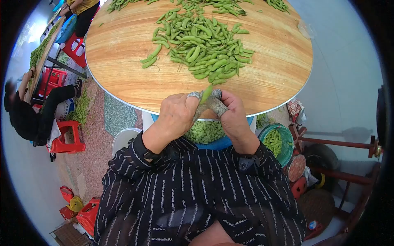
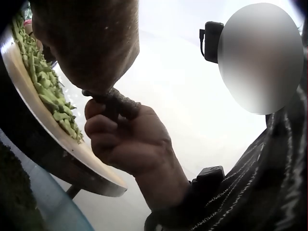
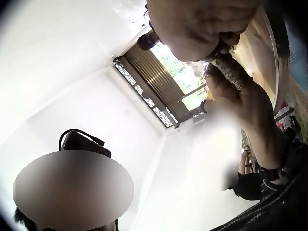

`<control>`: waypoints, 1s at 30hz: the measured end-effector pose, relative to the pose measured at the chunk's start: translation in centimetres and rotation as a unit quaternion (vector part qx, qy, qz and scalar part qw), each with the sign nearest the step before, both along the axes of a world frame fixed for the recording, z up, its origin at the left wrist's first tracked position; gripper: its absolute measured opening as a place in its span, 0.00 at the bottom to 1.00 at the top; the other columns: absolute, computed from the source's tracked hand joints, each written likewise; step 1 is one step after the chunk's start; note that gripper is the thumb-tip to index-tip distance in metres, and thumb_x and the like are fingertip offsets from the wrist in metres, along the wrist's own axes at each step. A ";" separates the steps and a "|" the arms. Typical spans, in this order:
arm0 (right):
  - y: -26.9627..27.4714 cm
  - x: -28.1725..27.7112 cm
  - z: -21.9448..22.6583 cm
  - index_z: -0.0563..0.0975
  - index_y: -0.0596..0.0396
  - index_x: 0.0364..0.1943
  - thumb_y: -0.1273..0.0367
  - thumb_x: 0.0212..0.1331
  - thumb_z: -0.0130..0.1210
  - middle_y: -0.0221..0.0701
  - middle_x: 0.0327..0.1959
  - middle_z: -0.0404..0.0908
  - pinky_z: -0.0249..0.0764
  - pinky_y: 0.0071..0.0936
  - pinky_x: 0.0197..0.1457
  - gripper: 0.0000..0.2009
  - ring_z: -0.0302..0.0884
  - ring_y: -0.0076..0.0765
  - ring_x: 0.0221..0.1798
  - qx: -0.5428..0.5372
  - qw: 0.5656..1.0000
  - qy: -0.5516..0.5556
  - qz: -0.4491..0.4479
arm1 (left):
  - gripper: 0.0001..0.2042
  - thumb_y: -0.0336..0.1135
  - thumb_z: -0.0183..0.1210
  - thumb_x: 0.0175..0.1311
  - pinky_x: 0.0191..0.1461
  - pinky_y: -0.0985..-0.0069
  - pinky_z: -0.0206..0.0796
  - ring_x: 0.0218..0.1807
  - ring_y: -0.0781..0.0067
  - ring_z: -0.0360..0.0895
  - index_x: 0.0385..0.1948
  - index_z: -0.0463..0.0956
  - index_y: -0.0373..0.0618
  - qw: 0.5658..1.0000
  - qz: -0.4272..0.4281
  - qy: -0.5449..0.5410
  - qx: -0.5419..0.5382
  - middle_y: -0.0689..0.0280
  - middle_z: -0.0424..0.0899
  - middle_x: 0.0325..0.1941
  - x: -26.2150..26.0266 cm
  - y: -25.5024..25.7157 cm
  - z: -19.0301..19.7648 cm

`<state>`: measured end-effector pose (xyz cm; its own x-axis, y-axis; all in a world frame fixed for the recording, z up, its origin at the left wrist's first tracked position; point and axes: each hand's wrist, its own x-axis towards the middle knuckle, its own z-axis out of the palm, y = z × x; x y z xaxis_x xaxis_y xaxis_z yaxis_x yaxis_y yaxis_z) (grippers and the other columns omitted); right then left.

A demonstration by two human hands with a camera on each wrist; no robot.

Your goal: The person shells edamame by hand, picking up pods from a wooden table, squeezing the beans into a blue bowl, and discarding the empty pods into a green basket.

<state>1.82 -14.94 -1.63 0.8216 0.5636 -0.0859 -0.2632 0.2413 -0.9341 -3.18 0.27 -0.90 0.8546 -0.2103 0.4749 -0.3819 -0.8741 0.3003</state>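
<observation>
Both hands meet at the near edge of the round wooden table [image 1: 123,78]. A green pod [image 1: 207,94] stands upright between the fingertips, pinched by the left hand [image 1: 174,115]. Close against it, the right hand [image 1: 236,117] has curled fingers with grey coverings on them; whether it also grips the pod is hidden. A heap of pods [image 1: 205,45] lies on the table beyond the hands. Below them, a blue basin holds shelled beans [image 1: 205,132]. In the left wrist view the right hand [image 2: 132,139] shows curled fingers beside the left hand [image 2: 91,43].
A green basket [image 1: 290,143] with pods stands at the right, near a dark red metal frame [image 1: 336,140]. A white bucket [image 1: 123,139] is at the left. Farther left are red stools [image 1: 69,137], a seated person [image 1: 28,117] and another table with pods.
</observation>
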 end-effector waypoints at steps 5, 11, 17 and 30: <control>0.2 0.4 -0.3 0.73 0.59 0.35 0.81 0.50 0.46 0.22 0.30 0.74 0.64 0.13 0.36 0.08 0.67 0.15 0.33 0.021 1.000 0.002 0.015 | 0.10 0.31 0.57 0.45 0.23 0.67 0.61 0.22 0.55 0.71 0.23 0.64 0.41 0.999 -0.021 0.009 -0.041 0.56 0.71 0.18 0.0 -0.2 -0.8; -0.1 0.2 -0.2 0.73 0.59 0.35 0.77 0.52 0.50 0.22 0.30 0.73 0.64 0.14 0.36 0.06 0.66 0.14 0.33 0.039 0.991 -0.125 0.011 | 0.09 0.34 0.53 0.55 0.21 0.76 0.58 0.16 0.69 0.66 0.27 0.67 0.38 0.906 -0.042 0.095 -0.411 0.60 0.71 0.18 0.0 -1.2 -1.2; -0.9 1.1 -1.4 0.73 0.59 0.36 0.77 0.52 0.50 0.23 0.30 0.73 0.64 0.15 0.38 0.07 0.66 0.15 0.34 0.060 0.980 -0.184 0.036 | 0.15 0.45 0.46 0.63 0.20 0.89 0.50 0.17 0.86 0.61 0.25 0.68 0.41 0.580 -0.022 0.269 -0.769 0.73 0.69 0.20 0.1 -1.9 -0.9; -1.0 0.2 0.3 0.71 0.62 0.28 0.78 0.47 0.51 0.31 0.25 0.73 0.64 0.23 0.29 0.04 0.69 0.26 0.28 -0.095 0.971 -0.217 -0.003 | 0.08 0.30 0.59 0.48 0.25 0.76 0.59 0.22 0.69 0.68 0.28 0.73 0.40 0.933 0.037 0.147 -0.327 0.61 0.70 0.20 0.8 -0.1 0.9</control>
